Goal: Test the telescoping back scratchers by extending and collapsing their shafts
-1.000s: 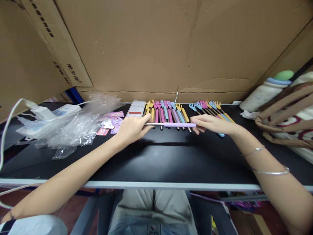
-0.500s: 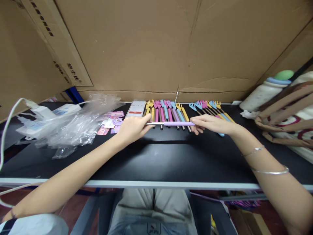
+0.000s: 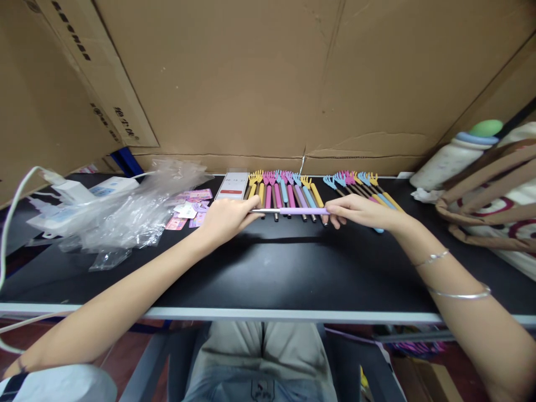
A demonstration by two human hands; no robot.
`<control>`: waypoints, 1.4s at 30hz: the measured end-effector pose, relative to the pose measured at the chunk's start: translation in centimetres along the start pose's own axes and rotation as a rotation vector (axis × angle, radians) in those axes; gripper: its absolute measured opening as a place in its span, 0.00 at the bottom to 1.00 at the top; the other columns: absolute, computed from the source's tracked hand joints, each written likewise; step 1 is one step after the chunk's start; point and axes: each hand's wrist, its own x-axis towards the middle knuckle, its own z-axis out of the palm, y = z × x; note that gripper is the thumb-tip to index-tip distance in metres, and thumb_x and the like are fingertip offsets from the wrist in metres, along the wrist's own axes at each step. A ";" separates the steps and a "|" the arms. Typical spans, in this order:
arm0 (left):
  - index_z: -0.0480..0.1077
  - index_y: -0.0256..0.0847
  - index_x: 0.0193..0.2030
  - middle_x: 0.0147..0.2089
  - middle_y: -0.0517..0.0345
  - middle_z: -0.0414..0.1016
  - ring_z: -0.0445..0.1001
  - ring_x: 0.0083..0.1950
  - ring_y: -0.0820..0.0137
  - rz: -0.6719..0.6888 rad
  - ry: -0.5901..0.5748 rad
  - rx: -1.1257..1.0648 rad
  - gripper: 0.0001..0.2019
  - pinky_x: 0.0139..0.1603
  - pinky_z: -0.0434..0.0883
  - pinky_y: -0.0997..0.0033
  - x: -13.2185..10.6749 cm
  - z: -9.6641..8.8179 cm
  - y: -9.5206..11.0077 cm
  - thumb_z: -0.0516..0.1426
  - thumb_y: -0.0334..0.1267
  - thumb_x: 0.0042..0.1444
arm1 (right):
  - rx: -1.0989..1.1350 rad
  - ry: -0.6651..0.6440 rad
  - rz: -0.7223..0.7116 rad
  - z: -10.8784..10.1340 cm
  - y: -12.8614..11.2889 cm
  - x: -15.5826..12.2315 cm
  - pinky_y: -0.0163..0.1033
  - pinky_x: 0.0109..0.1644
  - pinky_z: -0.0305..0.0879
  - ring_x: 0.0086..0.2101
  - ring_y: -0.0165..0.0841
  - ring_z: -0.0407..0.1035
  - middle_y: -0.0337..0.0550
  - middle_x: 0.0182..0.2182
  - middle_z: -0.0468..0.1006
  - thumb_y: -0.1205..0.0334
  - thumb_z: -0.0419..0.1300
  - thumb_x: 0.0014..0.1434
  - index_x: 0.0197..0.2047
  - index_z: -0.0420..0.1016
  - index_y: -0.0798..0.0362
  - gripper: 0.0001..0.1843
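Both bare arms reach forward and inward, so the hands face each other at about the same height, a short gap apart. The left forearm slants up from the lower left corner; its wrist is nearly straight, and the left grip is curled closed, back upward, thumb pointing inward. The right forearm slants up leftward, wrist bent inward, the right grip pinching at its fingertips, lower fingers loosely bent.
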 end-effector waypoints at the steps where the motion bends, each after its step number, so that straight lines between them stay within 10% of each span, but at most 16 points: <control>1: 0.69 0.45 0.41 0.27 0.59 0.76 0.74 0.27 0.67 0.002 0.005 -0.006 0.17 0.24 0.54 0.73 0.0 0.0 0.0 0.46 0.53 0.64 | 0.005 0.001 0.002 0.0 0.1 0.0 0.37 0.33 0.61 0.26 0.31 0.66 0.41 0.24 0.74 0.41 0.45 0.62 0.34 0.74 0.52 0.26; 32: 0.73 0.47 0.45 0.37 0.59 0.78 0.74 0.38 0.70 0.044 0.109 -0.136 0.15 0.28 0.59 0.75 0.0 -0.3 0.3 0.48 0.47 0.65 | -0.067 0.143 -0.057 0.0 0.0 0.1 0.34 0.31 0.57 0.26 0.29 0.66 0.38 0.25 0.74 0.44 0.55 0.58 0.38 0.65 0.52 0.18; 42: 0.76 0.51 0.44 0.33 0.57 0.78 0.72 0.35 0.68 0.059 0.159 -0.127 0.16 0.27 0.59 0.72 0.0 -0.2 0.3 0.49 0.49 0.64 | -0.046 -0.040 -0.043 0.0 0.8 0.3 0.35 0.34 0.59 0.26 0.29 0.65 0.38 0.23 0.70 0.46 0.49 0.63 0.32 0.70 0.54 0.20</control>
